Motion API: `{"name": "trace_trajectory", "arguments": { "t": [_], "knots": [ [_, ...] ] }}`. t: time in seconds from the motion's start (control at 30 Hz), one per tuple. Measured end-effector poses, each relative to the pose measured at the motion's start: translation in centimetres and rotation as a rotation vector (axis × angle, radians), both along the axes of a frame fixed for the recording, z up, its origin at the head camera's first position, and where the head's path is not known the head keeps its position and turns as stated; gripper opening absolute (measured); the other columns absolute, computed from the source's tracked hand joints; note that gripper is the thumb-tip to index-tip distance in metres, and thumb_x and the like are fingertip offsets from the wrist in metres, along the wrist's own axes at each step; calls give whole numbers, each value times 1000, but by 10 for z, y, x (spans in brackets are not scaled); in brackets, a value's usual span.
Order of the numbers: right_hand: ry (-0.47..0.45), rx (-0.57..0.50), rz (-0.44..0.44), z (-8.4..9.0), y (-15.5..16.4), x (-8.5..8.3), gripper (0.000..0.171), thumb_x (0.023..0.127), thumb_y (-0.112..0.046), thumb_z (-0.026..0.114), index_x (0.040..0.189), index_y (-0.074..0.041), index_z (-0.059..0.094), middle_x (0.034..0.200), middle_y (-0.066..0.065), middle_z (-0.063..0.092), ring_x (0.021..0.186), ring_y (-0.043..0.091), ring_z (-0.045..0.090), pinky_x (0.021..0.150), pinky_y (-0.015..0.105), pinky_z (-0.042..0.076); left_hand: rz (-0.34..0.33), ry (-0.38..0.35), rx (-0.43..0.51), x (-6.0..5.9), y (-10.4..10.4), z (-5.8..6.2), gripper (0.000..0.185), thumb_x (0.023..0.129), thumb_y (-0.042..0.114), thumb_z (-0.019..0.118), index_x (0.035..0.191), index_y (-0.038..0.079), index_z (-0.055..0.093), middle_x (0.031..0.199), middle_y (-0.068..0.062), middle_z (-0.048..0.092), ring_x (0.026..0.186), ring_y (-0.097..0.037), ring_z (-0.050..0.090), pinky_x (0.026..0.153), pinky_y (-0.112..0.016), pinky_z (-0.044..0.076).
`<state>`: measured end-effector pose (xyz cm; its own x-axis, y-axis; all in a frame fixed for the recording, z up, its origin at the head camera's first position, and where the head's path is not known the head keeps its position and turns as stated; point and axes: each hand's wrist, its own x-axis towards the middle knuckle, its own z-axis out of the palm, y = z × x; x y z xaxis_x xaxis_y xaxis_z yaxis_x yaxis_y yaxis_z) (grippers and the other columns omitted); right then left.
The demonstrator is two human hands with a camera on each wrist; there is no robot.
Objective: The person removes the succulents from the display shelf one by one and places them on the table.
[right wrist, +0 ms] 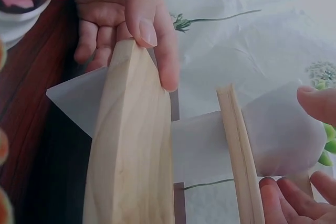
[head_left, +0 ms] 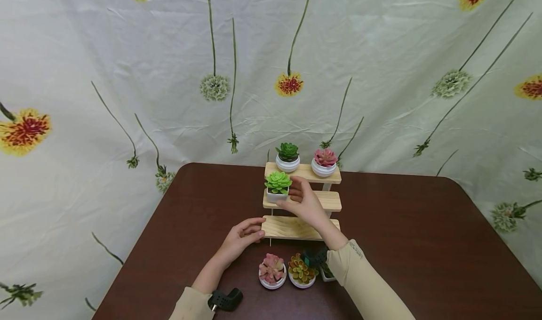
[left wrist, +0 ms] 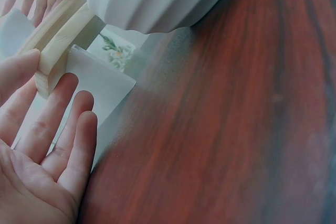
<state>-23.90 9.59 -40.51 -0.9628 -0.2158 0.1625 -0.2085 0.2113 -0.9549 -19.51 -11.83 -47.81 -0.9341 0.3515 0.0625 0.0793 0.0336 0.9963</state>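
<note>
A three-tier wooden plant stand (head_left: 300, 227) stands on the table. At the left end of its lowest board, my left hand (head_left: 242, 239) pinches the edge between thumb and fingers, as the right wrist view also shows. My right hand (head_left: 308, 208) holds a bright green succulent (head_left: 278, 182) in a square white pot (head_left: 277, 197) at the left of the middle board, thumb in front and fingers on the right side. On the top board sit a dark green succulent (head_left: 288, 152) and a pink succulent (head_left: 325, 158), both in round white pots.
In front of the stand are a pink succulent (head_left: 272, 269), an orange-green succulent (head_left: 302, 269) and another pot (head_left: 327, 274) partly hidden by the right wrist. A flower-printed cloth (head_left: 169, 52) hangs behind the dark brown table (head_left: 415, 226).
</note>
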Motion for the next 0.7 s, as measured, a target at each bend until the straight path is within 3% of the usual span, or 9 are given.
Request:
{"name": "trace_trajectory", "arguments": {
  "t": [0.33, 0.57, 0.7],
  "knots": [
    [16, 27, -6, -1, -2, -6, 70, 81, -7, 73, 139, 1, 35, 128, 25, 48, 116, 37, 49, 98, 45, 40, -3, 4, -4, 0, 0, 1, 39, 92, 6, 60, 128, -5, 51, 116, -25, 58, 92, -9, 60, 81, -32, 51],
    [19, 41, 3, 18, -4, 6, 66, 82, -1, 70, 137, 8, 34, 125, 30, 46, 115, 43, 48, 97, 50, 40, -2, 3, -5, 0, 0, 2, 39, 92, 6, 60, 128, -5, 51, 117, -25, 58, 92, -9, 60, 81, -32, 51],
    [34, 66, -4, 7, -3, -1, 66, 81, -6, 72, 137, 4, 37, 124, 26, 48, 111, 39, 52, 93, 47, 44, -2, 2, -3, 1, 1, 2, 39, 92, 6, 59, 129, -6, 51, 118, -26, 57, 92, -8, 60, 81, -32, 51]
  ]
}}
